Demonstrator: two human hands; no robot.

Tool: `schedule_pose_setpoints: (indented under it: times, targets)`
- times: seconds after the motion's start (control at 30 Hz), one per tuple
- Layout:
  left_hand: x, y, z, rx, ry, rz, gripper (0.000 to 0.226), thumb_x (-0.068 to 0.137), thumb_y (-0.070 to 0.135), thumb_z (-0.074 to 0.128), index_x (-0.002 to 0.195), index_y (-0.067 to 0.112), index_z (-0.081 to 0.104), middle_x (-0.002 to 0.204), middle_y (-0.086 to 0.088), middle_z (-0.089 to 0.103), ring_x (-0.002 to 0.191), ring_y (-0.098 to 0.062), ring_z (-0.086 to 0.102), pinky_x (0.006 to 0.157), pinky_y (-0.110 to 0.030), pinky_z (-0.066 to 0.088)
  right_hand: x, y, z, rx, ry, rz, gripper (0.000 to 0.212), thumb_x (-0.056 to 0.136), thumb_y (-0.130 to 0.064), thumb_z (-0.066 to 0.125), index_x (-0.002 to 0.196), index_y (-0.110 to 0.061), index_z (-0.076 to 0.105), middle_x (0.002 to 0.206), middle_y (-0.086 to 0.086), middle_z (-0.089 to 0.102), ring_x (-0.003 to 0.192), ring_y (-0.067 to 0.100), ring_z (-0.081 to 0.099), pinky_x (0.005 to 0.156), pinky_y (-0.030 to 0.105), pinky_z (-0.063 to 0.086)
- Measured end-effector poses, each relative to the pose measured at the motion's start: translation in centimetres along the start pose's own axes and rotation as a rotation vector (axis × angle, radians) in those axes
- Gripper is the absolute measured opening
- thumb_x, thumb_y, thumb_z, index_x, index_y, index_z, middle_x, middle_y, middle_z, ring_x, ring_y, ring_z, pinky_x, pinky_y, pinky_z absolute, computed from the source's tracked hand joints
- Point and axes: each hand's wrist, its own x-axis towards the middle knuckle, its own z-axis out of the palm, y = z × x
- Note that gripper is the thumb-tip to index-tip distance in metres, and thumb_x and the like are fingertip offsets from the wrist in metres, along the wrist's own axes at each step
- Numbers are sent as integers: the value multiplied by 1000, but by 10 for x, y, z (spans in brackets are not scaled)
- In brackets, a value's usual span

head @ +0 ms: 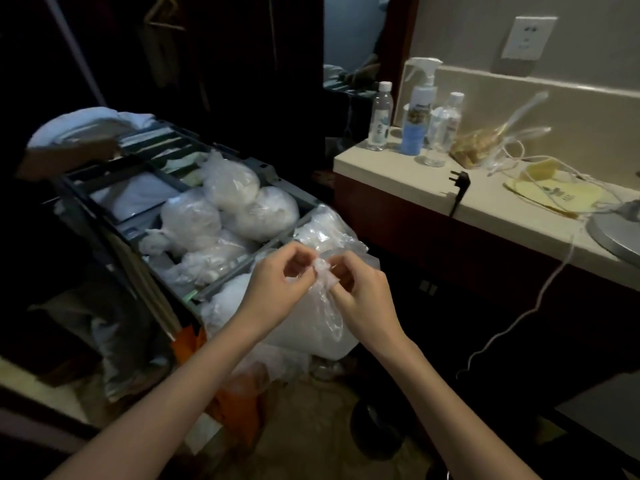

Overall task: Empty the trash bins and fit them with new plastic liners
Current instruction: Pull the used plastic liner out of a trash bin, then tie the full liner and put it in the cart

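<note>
Both hands are raised in front of the person, and they meet at the bunched top of a clear plastic bag (313, 327). The left hand (277, 275) has its fingers (297, 253) curled, and they pinch the small twisted tip of the bag. The right hand (362, 292) pinches the same tip from the other side with curled fingers, so the two hands almost touch. The body of the bag hangs down between the wrists, just in front of the near corner of a grey cart (104, 173). The cart has several compartments, and the middle ones are full of tied bags (194, 220) with white contents. One more loose clear bag (325, 230) lies in the near right compartment, behind the hands. On the right a pale tabletop (398, 178) carries a spray bottle (417, 105) with a water bottle (380, 116) to its left and a second clear bottle (446, 123) to its right. A black plug (459, 180) stands near the tabletop edge, and a white cable (540, 299) hangs from the tabletop to the floor. A yellow cloth (561, 197) lies further right, and a wall socket (526, 38) is above.
</note>
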Motion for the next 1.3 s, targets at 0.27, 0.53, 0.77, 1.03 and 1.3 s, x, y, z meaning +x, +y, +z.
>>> schedule_pose_setpoints:
  times: [0.27, 0.53, 0.77, 1.03, 1.3]
  targets:
    - [27, -51, -48, 227, 216, 101, 12, 87, 5, 65, 87, 14, 58, 80, 9, 58, 76, -9, 57, 68, -22, 45, 54, 4, 77, 60, -101, -17, 2, 95, -24, 62, 95, -23, 64, 78, -10, 65, 73, 9, 63, 61, 24, 47]
    - [97, -132, -101, 264, 324, 46, 11, 89, 12, 66, 86, 11, 55, 77, 2, 56, 72, -13, 55, 65, -29, 46, 139, 17, 167, 70, -160, 16, 6, 97, -18, 56, 94, -18, 61, 82, -7, 66, 75, 8, 63, 66, 31, 50]
    - [176, -221, -134, 263, 325, -45, 6, 91, 19, 60, 95, 19, 55, 91, 7, 56, 81, -6, 53, 69, -17, 45, 210, 52, 243, -47, -169, 62, 33, 93, -23, 46, 123, -21, 60, 108, -6, 66, 96, 10, 62, 81, 34, 53]
    - [193, -306, -121, 258, 82, -299, 11, 86, 9, 64, 95, 15, 64, 98, 0, 60, 93, -18, 57, 86, -40, 50, 223, 121, 290, -139, -306, 252, 32, 97, -19, 53, 128, -20, 62, 112, -3, 70, 99, 12, 65, 85, 37, 54]
    - [192, -289, -122, 88, 199, -274, 22, 79, 15, 52, 97, 11, 65, 99, 1, 63, 98, -22, 58, 92, -42, 48, 224, 123, 274, -126, -304, 344, 52, 87, -3, 51, 134, -25, 55, 101, -7, 67, 93, 7, 63, 79, 25, 52]
